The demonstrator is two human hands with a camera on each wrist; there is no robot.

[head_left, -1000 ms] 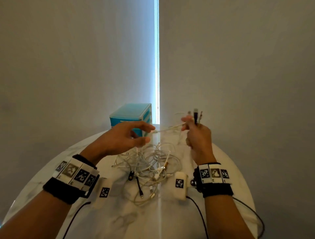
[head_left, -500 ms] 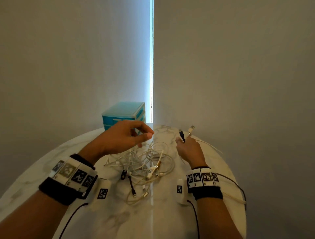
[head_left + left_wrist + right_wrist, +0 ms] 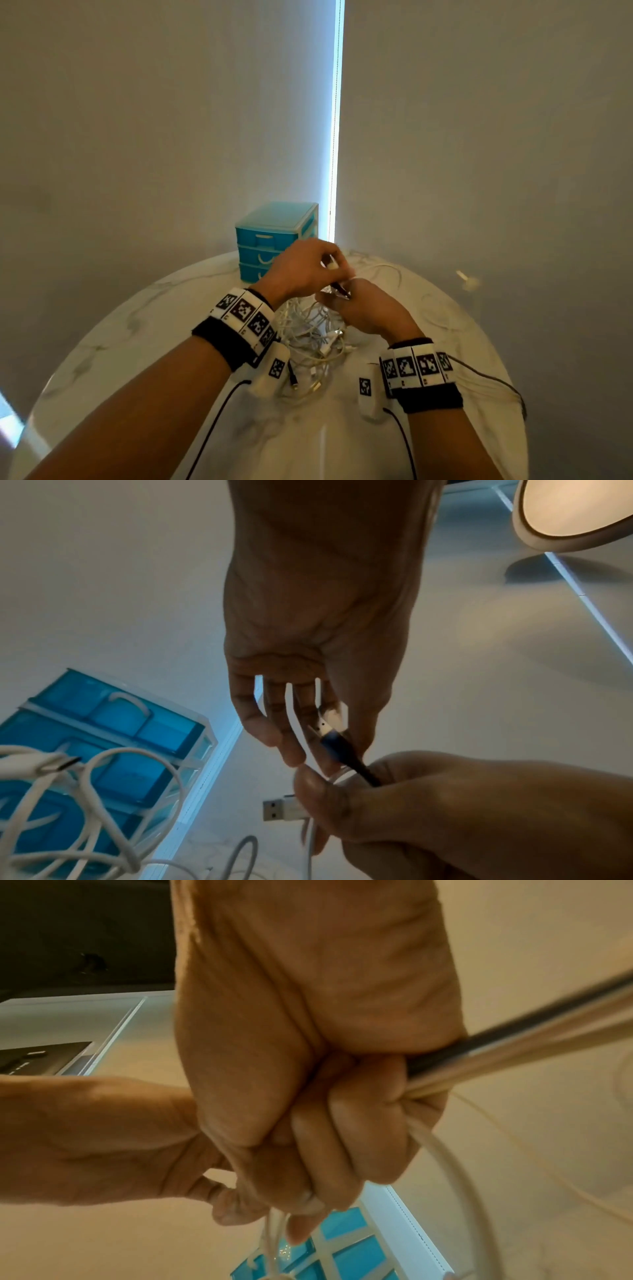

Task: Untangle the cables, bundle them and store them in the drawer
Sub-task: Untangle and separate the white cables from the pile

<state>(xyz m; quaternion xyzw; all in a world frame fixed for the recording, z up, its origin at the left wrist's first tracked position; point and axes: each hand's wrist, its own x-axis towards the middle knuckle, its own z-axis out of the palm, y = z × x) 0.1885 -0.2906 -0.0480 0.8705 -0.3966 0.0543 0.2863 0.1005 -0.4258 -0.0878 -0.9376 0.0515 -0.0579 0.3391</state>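
Observation:
A tangle of white cables [image 3: 308, 337] lies mid-table between my forearms. Above it my right hand [image 3: 337, 294] grips a bundle of cable ends; the right wrist view shows its fist [image 3: 308, 1177] closed round black and white cables [image 3: 514, 1050]. My left hand [image 3: 330, 265] meets it from the left and pinches a white plug [image 3: 330, 719] beside a black plug [image 3: 337, 746]. A USB plug [image 3: 279, 810] sticks out under my right thumb. The blue drawer unit [image 3: 274, 240] stands behind the hands with its drawers closed.
The round white marble table [image 3: 137, 342] ends close to the wall behind the drawer unit. A white cable loop [image 3: 383, 270] trails right of the hands, and a blurred white cable end [image 3: 466, 277] lies further right. Black wrist-camera cords [image 3: 219, 418] hang toward me.
My right hand has come down and left with its cable ends to meet my left hand. My left hand, holding nothing before, now pinches the plugs.

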